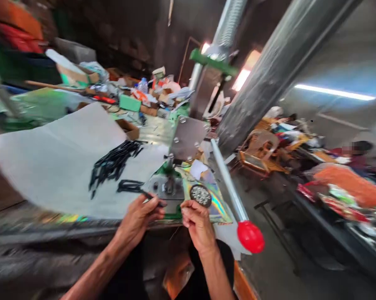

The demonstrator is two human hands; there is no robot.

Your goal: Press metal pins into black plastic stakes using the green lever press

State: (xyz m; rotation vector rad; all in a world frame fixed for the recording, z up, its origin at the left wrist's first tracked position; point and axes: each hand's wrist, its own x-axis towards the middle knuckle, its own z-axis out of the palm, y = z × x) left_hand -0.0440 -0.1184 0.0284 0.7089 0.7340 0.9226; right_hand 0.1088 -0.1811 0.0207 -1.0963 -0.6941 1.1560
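My left hand (141, 213) pinches the end of a looped black strap (130, 186), thin and dark, in front of the press. Thumb and fingertips of my right hand (198, 221) are closed together; anything between them is too small to make out. Just behind that hand sits a round dark dish (201, 195) full of small shiny metal pieces. Both hands are at the base of a green hand press (189, 137) with a grey front plate. To the left, a pile of similar black straps (114, 162) lies on a white sheet (59, 166).
A long metal lever with a red knob (250, 236) slants down on the right. Behind it rises a thick grey pillar (278, 79). Boxes, a green box (130, 102) and clutter fill the bench's back. Another person sits far right, beyond a heaped table (357, 187).
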